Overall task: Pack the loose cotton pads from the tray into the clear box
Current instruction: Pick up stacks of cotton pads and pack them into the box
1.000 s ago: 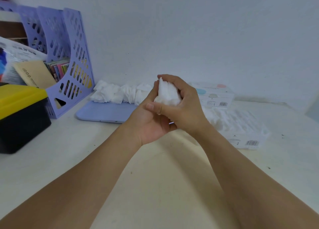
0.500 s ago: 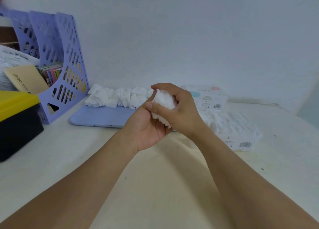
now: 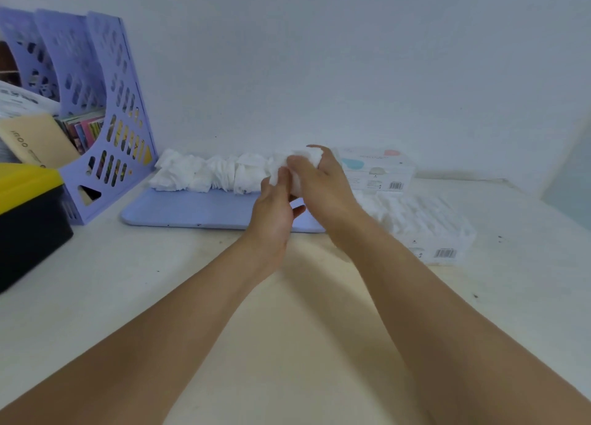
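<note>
1. Your hands have moved away from you since a second ago: the bundle you were squaring up in mid-air over the tabletop (image 3: 287, 344) now sits low over the right end of the lilac tray (image 3: 192, 210), close to the row of loose cotton pads (image 3: 208, 173).
2. Your right hand (image 3: 323, 181) has its fingers clamped round a small stack of pads (image 3: 307, 159), thumb on top.
3. Your left hand (image 3: 275, 210) pinches the near edge of that same stack with thumb and forefinger; the other fingers hang loosely apart below.
4. The clear box (image 3: 422, 223) lies just right of the tray, already well filled with ranked pads; a second printed box (image 3: 374, 168) stands behind it against the wall.
5. What the shift means, as I read it: you are either gathering more pads onto the stack or tidying it before carrying it across. Most of the row is not yet packed.
</note>
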Demonstrator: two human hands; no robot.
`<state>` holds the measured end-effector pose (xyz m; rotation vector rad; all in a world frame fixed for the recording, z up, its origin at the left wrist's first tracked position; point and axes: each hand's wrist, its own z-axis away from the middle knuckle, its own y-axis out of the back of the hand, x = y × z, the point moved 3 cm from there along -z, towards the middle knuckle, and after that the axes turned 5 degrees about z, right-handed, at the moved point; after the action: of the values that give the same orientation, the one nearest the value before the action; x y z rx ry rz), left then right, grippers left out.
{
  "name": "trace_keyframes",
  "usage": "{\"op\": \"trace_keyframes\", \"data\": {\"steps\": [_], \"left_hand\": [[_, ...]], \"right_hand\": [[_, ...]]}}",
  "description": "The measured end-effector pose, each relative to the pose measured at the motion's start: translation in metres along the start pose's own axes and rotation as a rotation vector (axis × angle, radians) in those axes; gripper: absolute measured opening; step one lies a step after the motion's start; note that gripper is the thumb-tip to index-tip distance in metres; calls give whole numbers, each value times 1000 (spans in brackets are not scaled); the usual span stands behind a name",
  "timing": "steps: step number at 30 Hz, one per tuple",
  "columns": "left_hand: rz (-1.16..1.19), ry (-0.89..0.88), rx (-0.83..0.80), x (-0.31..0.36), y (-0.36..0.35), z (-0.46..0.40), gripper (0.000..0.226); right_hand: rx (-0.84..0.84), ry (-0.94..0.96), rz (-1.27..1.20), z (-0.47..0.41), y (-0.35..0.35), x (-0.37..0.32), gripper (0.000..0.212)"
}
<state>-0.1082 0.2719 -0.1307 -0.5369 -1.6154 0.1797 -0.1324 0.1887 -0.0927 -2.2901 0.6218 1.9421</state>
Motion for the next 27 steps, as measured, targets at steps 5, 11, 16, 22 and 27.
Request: {"op": "trace_keyframes", "data": {"steps": [5,11,16,22,27], "left_hand": [[-376,-73,-94,-5,-3,4,21],[-555,-225,-242,-18,-8,8,32],[-852,-399,-486,-29,-12,18,63],[-885,-427,-468,-32,-15,15,65],[-1052,-512,-556,-33,-23,20,48]], "right_hand": [[-173,-77,300,-4,25,-10,40],[-155,-194,210,-12,75,-6,34],[-194,-339,407,-9,115,6,40],[-257,-399,716,-12,120,11,51],[-326,-432,1078,-4,113,11,39]]}}
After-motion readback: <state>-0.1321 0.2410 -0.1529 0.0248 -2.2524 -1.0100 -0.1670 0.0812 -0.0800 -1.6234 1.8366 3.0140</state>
